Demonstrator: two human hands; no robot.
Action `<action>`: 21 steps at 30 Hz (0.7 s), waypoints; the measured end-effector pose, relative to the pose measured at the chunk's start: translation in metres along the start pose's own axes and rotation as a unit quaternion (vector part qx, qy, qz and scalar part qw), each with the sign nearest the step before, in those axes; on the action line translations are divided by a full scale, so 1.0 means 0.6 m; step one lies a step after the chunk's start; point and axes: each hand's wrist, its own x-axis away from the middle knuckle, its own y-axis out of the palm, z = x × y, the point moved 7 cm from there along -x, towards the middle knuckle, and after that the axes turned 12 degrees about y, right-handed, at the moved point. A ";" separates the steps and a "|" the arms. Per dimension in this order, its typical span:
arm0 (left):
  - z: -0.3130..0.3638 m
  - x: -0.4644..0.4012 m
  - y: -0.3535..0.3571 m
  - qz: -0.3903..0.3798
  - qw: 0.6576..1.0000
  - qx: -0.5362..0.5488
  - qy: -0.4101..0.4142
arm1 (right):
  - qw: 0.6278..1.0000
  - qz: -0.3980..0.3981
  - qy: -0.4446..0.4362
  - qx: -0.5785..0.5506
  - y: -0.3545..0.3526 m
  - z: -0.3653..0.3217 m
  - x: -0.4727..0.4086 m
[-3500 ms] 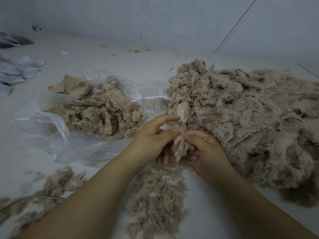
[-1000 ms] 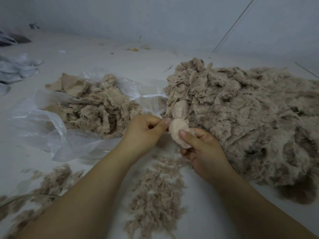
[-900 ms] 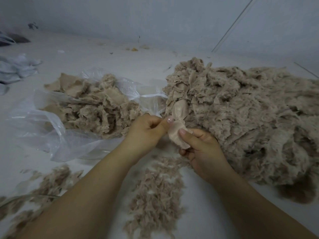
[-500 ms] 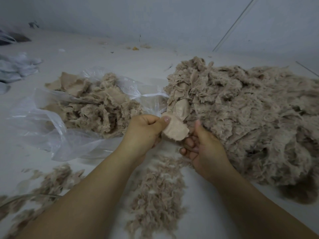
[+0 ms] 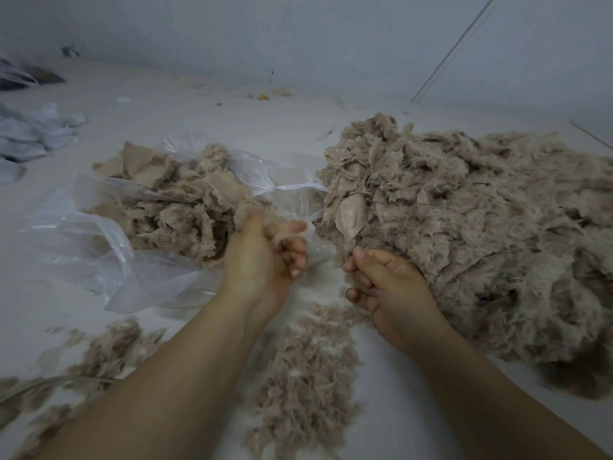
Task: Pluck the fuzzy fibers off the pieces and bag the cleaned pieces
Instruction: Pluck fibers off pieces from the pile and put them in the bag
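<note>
left hand [image 5: 265, 257] swung to bag [image 5: 99, 234], grip blurred; right hand [image 5: 388, 287] curled, empty

1. Your big pile [image 5: 481, 234] on the right is shaggy, matt beige pile fabric, rough and tufted.
2. One piece [image 5: 351, 214] at its near edge shows a smooth, faintly shiny tan backing.
3. Your bag [image 5: 99, 240] is thin clear plastic, glossy and crinkled, holding flatter cloth pieces [image 5: 185, 200].
4. The loose fibers [image 5: 305, 380] look soft, wispy and dull.
5. The surface beneath [image 5: 205, 121] is pale, smooth and matt.
6. The heap [image 5: 30, 134] far left looks like crumpled whitish cloth.
</note>
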 end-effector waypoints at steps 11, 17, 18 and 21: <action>-0.010 0.068 0.097 -0.367 0.929 -0.049 0.010 | 0.996 -0.077 -0.007 0.034 0.023 -0.008 0.011; -0.015 0.041 0.070 -0.256 0.956 -0.146 0.012 | 0.999 -0.040 -0.010 0.028 0.010 -0.006 0.009; -0.015 0.037 0.062 -0.222 0.963 -0.153 0.013 | 0.999 -0.037 -0.015 0.025 0.009 -0.006 0.010; -0.007 0.030 0.050 -0.178 0.960 -0.205 0.074 | 0.999 -0.026 -0.018 0.016 0.008 -0.007 0.009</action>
